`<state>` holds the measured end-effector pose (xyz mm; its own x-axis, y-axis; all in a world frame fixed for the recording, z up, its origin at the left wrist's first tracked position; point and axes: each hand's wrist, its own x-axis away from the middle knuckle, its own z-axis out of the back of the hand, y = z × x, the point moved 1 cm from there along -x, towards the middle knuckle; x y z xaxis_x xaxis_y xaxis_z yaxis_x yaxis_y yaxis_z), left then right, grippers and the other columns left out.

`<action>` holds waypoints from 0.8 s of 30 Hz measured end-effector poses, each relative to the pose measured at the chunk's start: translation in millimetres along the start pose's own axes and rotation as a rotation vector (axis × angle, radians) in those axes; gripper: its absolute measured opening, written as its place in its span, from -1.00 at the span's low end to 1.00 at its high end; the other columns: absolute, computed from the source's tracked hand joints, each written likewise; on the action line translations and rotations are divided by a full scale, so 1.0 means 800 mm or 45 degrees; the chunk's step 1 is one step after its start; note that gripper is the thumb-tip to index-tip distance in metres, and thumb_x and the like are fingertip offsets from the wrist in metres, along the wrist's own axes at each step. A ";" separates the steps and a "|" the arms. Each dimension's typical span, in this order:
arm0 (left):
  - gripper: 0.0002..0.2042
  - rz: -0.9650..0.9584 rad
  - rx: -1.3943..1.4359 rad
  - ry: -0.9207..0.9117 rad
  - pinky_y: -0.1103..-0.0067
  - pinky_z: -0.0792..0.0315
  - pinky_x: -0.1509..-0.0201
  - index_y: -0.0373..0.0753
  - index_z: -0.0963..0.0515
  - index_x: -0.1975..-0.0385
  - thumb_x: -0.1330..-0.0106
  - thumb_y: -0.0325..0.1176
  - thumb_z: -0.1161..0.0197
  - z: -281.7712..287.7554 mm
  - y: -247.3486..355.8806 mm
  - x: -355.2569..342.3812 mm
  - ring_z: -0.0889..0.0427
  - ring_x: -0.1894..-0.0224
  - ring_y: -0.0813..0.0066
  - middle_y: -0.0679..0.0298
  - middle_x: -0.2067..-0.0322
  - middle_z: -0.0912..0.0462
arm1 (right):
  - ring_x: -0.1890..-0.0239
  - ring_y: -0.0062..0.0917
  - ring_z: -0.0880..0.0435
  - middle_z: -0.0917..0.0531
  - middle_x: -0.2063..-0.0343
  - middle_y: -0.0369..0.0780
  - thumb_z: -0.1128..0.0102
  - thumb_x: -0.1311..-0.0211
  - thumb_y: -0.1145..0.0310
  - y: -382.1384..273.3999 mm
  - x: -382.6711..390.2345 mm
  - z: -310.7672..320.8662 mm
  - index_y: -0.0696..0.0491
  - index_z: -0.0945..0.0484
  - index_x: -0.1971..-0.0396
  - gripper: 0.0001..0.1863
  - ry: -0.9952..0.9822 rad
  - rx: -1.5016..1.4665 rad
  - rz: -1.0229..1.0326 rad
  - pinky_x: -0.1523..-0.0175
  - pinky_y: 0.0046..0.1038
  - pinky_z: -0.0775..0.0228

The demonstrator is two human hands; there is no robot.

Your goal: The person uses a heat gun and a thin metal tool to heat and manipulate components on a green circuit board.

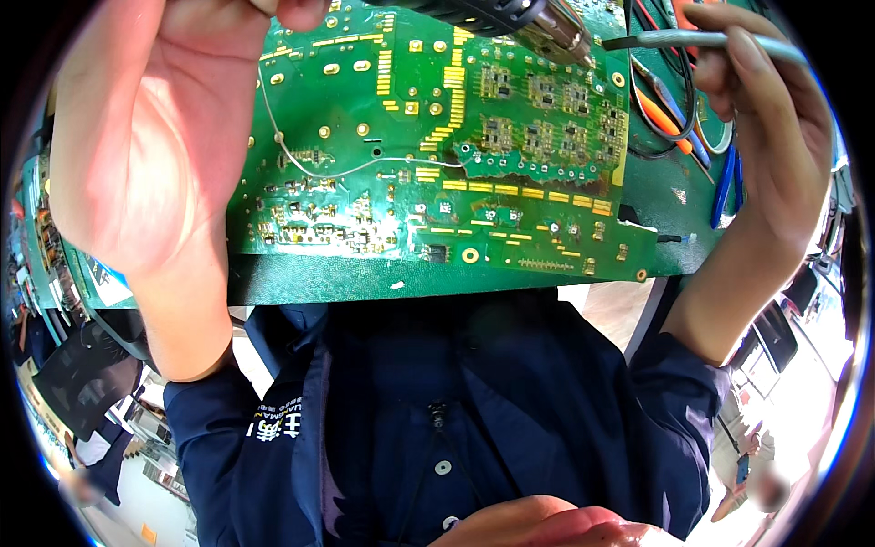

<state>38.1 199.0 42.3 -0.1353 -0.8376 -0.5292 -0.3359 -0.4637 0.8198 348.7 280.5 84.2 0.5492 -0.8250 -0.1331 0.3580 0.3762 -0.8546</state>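
Observation:
A large green circuit board [401, 210] with gold pads and small parts lies in front of me. A hot-air gun [547, 27], dark-bodied with a metal nozzle, reaches in from the top edge, its nozzle over the board's upper right. My left hand [173, 137] is raised at the upper left, fingers curled toward the gun's handle; the grip itself is cut off by the frame. At the upper right my right hand [766, 109] pinches grey tweezers [674, 38], their dark tips beside the nozzle. A thin pale wire [365, 168] curves across the board.
The board rests on a green table mat [337, 281]. Right of it lie an orange-handled tool [661, 120], a blue-handled tool [724, 187] and tangled cables. A small connector lead [674, 238] sticks out by the board's right edge. A dark chair [87, 374] stands at the left.

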 end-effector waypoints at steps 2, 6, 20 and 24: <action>-0.51 -0.003 -0.036 0.031 0.46 -0.72 -0.05 -0.22 -0.36 -0.24 -0.49 -0.02 -0.10 -0.001 0.003 0.000 -0.49 -0.28 0.09 -0.02 -0.16 -0.54 | 0.44 -0.60 -0.53 -0.65 0.42 -0.15 -0.09 -0.40 0.38 -0.009 0.019 0.021 0.34 -0.58 0.02 -0.66 0.036 0.119 0.014 0.32 -0.61 -0.32; -0.49 0.237 0.039 -0.026 0.18 -0.40 -0.29 -0.33 -0.37 -0.29 -0.56 -0.05 0.10 0.044 0.037 0.032 -0.53 -0.24 0.01 -0.07 -0.16 -0.57 | 0.44 -0.50 -0.57 -0.64 0.43 -0.09 -0.15 -0.21 0.46 -0.048 0.051 -0.027 0.33 -0.63 0.07 -0.67 0.163 0.372 0.346 0.34 -0.52 -0.35; -0.43 0.323 0.196 0.148 0.18 -0.35 -0.32 -0.42 -0.42 -0.23 -0.57 0.00 0.15 0.031 0.044 0.047 -0.61 -0.11 0.08 -0.07 -0.06 -0.64 | 0.54 -0.31 -0.60 -0.60 0.51 -0.07 -0.32 0.11 0.69 -0.050 0.074 -0.085 0.34 -0.64 0.18 -0.63 -0.024 0.816 0.815 0.47 -0.42 -0.45; -0.43 0.306 0.217 0.122 0.19 -0.36 -0.30 -0.42 -0.42 -0.23 -0.57 0.00 0.15 0.035 0.033 0.040 -0.61 -0.10 0.08 -0.07 -0.06 -0.64 | 0.54 -0.36 -0.59 -0.59 0.52 -0.11 -0.37 0.26 0.65 -0.056 0.083 -0.097 0.33 -0.67 0.20 -0.57 0.005 0.994 0.799 0.47 -0.44 -0.45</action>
<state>-0.9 168.2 40.8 -0.1442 -0.9445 -0.2953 -0.4579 -0.2009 0.8660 310.7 176.7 74.5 0.8067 -0.3834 -0.4498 0.4007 0.9142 -0.0607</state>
